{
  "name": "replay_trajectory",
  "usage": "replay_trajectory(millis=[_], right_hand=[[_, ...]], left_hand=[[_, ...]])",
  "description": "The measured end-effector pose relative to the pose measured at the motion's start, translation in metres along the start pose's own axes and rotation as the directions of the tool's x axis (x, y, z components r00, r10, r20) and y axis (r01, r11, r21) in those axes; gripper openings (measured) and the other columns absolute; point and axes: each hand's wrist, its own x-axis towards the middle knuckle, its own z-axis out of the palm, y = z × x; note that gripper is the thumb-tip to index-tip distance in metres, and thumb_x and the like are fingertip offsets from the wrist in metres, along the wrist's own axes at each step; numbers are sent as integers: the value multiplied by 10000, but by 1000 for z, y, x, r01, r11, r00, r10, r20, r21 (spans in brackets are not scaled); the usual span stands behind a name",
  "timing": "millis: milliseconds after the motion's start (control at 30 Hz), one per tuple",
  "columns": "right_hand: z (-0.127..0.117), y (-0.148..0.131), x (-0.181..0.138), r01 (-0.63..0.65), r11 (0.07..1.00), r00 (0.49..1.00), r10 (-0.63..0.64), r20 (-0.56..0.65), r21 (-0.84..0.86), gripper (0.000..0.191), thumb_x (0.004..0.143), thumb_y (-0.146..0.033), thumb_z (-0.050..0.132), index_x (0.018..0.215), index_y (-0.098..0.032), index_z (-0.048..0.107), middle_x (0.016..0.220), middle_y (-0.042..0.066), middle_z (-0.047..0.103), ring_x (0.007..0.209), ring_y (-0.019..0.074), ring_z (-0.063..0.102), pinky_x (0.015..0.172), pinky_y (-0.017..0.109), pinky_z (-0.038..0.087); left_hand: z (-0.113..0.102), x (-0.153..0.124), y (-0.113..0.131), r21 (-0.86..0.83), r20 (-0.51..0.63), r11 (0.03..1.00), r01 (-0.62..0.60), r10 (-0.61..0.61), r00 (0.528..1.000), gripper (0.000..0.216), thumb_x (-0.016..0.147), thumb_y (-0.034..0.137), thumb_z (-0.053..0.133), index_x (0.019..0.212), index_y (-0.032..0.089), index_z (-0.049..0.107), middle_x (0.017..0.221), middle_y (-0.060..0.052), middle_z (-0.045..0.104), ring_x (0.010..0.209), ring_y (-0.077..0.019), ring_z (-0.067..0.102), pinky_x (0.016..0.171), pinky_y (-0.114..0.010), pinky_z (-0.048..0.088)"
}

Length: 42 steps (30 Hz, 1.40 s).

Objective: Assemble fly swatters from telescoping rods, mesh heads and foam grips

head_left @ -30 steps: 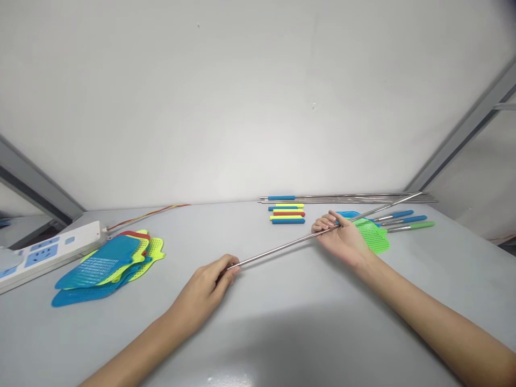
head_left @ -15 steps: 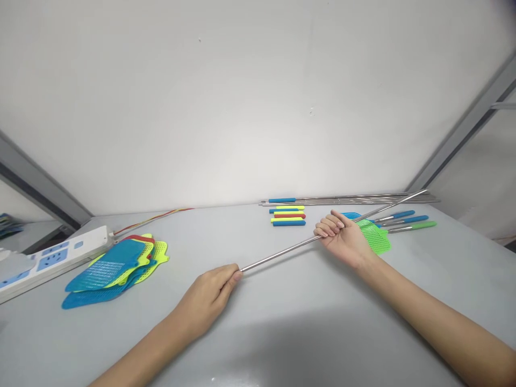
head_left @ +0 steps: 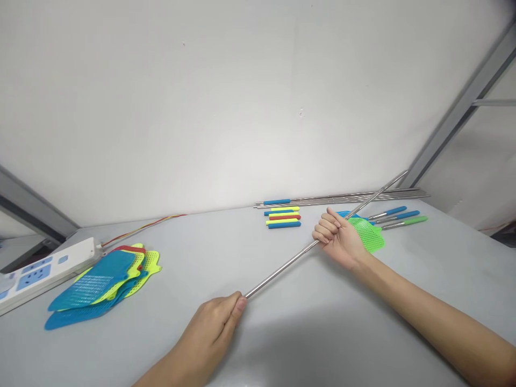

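Observation:
A thin metal telescopic rod (head_left: pixel 282 269) slants across the table, held up in both hands. My left hand (head_left: pixel 213 328) is closed round its lower end, which is hidden in the fist. Further up, my right hand (head_left: pixel 338 236) has its fingers curled round the rod, palm turned up. The rod's far end rises to the right, in front of the wall. Behind my right wrist lies a green fly swatter head (head_left: pixel 366 234) with a green handle (head_left: pixel 415 220). Blue-handled swatters (head_left: pixel 395 212) lie alongside it, their heads partly hidden.
Several swatter heads in blue, yellow and red (head_left: pixel 97 285) are stacked at the left, against a white power strip (head_left: pixel 60 269). Several coloured handle sleeves (head_left: pixel 284 217) lie at the back centre. Behind them, more metal rods (head_left: pixel 322 200) run along the wall (head_left: pixel 201 107).
My left hand has moved down, towards me, with the rod's lower end. The rod now slants more steeply, with its far end higher. My right hand keeps its hold. The view has shifted slightly.

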Motion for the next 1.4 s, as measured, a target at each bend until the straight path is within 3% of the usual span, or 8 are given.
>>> replay_trajectory(millis=[500, 1067, 1400], right_hand=[[0, 10, -5, 18, 1000, 1000, -18, 16, -6, 384, 830, -261, 383, 538, -186, 144, 453, -67, 96, 392, 87, 142, 388, 211, 232], [2, 16, -8, 31, 992, 998, -37, -47, -120, 382, 826, -278, 394, 518, -185, 187, 445, -66, 121, 376, 78, 179, 378, 206, 274], [5, 18, -11, 15, 997, 1000, -17, -16, -77, 380, 830, -272, 381, 523, -183, 175, 454, -64, 104, 391, 84, 165, 389, 207, 266]], left_hand=[[3, 3, -9, -130, -6, 991, -14, 14, 1000, 343, 849, 376, 169, 560, 198, 215, 537, 49, 304, 507, -107, 325, 525, -237, 281], [2, 4, -9, -106, -13, 994, -19, 17, 1000, 340, 848, 358, 173, 554, 197, 226, 530, 47, 317, 504, -109, 319, 516, -233, 284], [-1, 5, -7, -130, -13, 992, -7, 6, 1000, 344, 844, 372, 177, 550, 200, 226, 527, 46, 303, 499, -110, 312, 506, -232, 284]])
